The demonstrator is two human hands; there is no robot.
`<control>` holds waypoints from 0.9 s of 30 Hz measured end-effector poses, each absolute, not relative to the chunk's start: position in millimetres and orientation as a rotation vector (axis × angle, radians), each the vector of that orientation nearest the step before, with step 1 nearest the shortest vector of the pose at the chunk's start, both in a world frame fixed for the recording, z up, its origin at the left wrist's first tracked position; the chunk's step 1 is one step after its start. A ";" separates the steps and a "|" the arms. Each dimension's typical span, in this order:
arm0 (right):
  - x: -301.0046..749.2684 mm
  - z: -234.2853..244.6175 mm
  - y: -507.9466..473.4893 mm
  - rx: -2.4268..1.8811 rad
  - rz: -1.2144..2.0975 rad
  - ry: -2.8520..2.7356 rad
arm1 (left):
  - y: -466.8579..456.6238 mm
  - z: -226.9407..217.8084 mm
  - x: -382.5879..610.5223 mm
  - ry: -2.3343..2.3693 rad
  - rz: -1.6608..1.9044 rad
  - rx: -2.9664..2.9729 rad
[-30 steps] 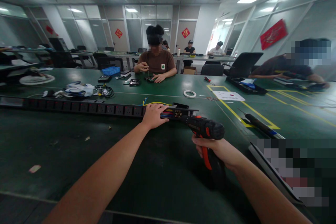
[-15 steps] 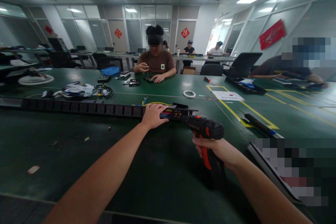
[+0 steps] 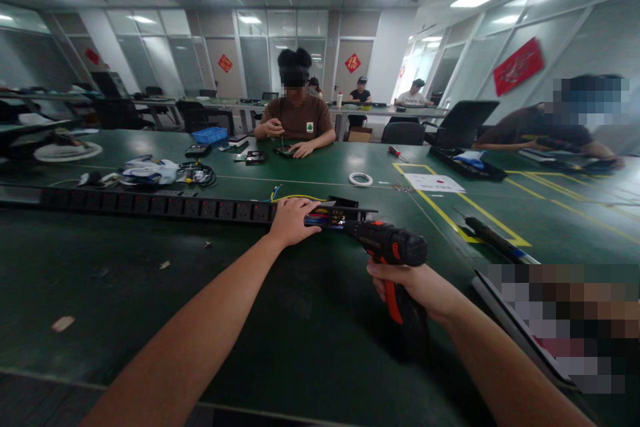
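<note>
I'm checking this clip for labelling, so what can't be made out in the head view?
All in the head view.
Bit tip of the black-and-orange power screwdriver: too small to tell what it touches at the open end of the long black power strip.
Strip under the left hand: covered by it, grip unclear.
Trigger: wrapped by the right hand, pressed or not unclear.
Lower right: a pixelated patch hides what lies there.
</note>
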State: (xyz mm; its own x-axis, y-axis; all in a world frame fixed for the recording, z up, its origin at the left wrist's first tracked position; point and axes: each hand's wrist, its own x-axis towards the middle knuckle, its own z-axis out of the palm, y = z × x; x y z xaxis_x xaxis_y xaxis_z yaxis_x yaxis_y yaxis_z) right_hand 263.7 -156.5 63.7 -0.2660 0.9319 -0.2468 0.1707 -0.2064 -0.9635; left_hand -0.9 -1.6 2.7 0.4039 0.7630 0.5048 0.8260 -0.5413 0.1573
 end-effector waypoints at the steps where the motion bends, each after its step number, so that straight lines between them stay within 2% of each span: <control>1: 263.8 63.8 -156.5 -1.342 1.534 -1.421 | -1.8 2.9 -0.8 -1.442 -0.814 -2.532; 27: 265.3 63.1 -155.9 -1.369 1.521 -1.448 | -0.2 1.7 -0.9 -1.444 -0.822 -2.538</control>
State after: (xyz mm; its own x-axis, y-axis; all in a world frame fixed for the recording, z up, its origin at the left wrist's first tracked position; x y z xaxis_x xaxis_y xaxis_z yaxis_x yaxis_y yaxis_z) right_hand 265.3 -155.9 63.1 -0.2670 0.9292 -0.2557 0.2096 -0.2030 -0.9565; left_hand -0.9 -0.2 1.7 0.4018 0.7649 0.5034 0.8232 -0.5425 0.1673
